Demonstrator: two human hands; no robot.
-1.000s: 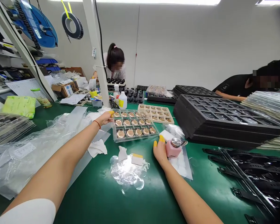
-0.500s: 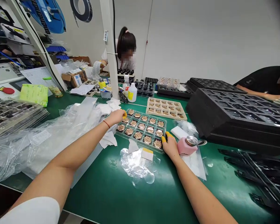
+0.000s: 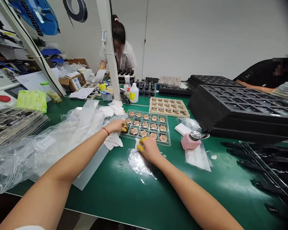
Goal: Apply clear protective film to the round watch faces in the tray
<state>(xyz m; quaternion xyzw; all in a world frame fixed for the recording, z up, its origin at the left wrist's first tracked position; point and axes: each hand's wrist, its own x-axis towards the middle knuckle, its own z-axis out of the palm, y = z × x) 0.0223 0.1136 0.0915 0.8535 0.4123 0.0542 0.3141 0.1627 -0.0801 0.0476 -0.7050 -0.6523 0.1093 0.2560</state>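
A clear plastic tray (image 3: 168, 129) of round gold-coloured watch cases (image 3: 143, 133) lies on the green table. My left hand (image 3: 116, 126), with yellow finger cots, is at the tray's front left pocket. Its fingers are closed on a watch case there, mostly hidden beneath them. In front of the tray, my right hand (image 3: 149, 149), also in yellow finger cots, pinches a small piece of white wiping paper (image 3: 136, 144). Crumpled clear film (image 3: 140, 163) lies under and beside that hand.
Behind the tray sits a beige tray (image 3: 169, 100) of similar parts. A pink pump bottle (image 3: 190, 141) stands on the right, near black foam trays (image 3: 213, 111) and black straps (image 3: 266, 169). Plastic sheeting (image 3: 62, 137) covers the left side. Two co-workers sit beyond.
My right hand has left the tray's right corner and moved left to the white paper. My left hand has shifted from the tray's left edge down to the front left pocket.
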